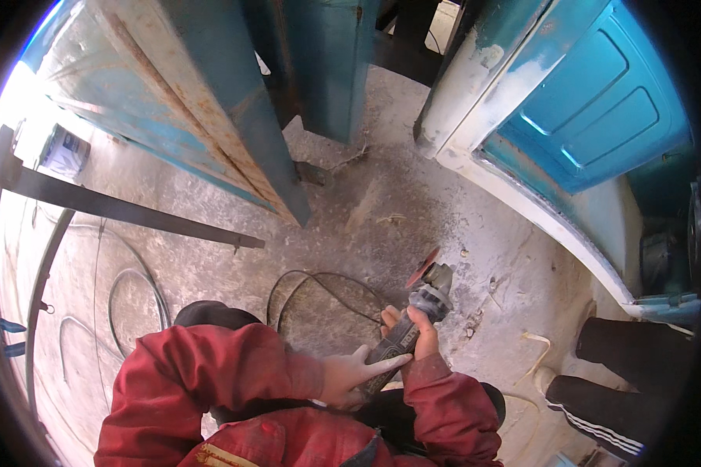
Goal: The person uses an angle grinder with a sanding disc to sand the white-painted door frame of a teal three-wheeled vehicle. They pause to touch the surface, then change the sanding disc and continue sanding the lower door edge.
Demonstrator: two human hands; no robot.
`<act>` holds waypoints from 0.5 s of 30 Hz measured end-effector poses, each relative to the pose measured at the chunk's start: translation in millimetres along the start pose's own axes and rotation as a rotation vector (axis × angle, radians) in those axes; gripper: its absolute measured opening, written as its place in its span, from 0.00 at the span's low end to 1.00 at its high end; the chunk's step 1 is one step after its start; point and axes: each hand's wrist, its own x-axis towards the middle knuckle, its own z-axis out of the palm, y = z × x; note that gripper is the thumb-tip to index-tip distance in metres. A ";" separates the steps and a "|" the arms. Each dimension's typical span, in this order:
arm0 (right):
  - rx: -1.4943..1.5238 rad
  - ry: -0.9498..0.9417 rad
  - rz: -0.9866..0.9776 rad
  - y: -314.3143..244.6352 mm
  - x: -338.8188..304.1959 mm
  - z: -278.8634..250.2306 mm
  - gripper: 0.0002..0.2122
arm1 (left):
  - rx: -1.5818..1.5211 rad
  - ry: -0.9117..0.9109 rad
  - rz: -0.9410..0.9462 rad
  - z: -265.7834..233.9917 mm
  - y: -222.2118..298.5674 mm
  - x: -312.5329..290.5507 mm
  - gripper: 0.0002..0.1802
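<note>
An angle grinder [397, 342] with a dark body, grey metal head and thin reddish disc [424, 267] is held in front of my body, its head tilted up and to the right. Near its head, my right hand [419, 333] is closed around the body. My left hand [354, 379] grips the rear end, one finger lying across the casing. Whether the disc is spinning cannot be told. A black cable [311, 274] loops over the floor left of the tool.
Worn blue-and-white vehicle panels [273, 156] stand ahead left; a cab body with a blue door [600, 109] rises at right. A metal bar [132, 206] juts in from the left. Another person's dark-trousered legs [623, 389] are at right. Hoses [136, 272] and a bucket [64, 152] lie left.
</note>
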 end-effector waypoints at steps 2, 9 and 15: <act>-0.026 0.004 0.031 -2.0 -0.5 -0.7 0.13 | 0.001 0.045 0.050 1.5 -1.6 1.5 0.56; -0.025 -0.016 -0.023 -4.4 -1.5 1.3 0.13 | 0.029 0.039 0.053 4.1 -1.2 -0.6 0.56; -0.118 -0.004 -0.006 -8.6 -4.2 11.3 0.14 | 0.025 -0.043 -0.031 1.9 1.8 -0.6 0.56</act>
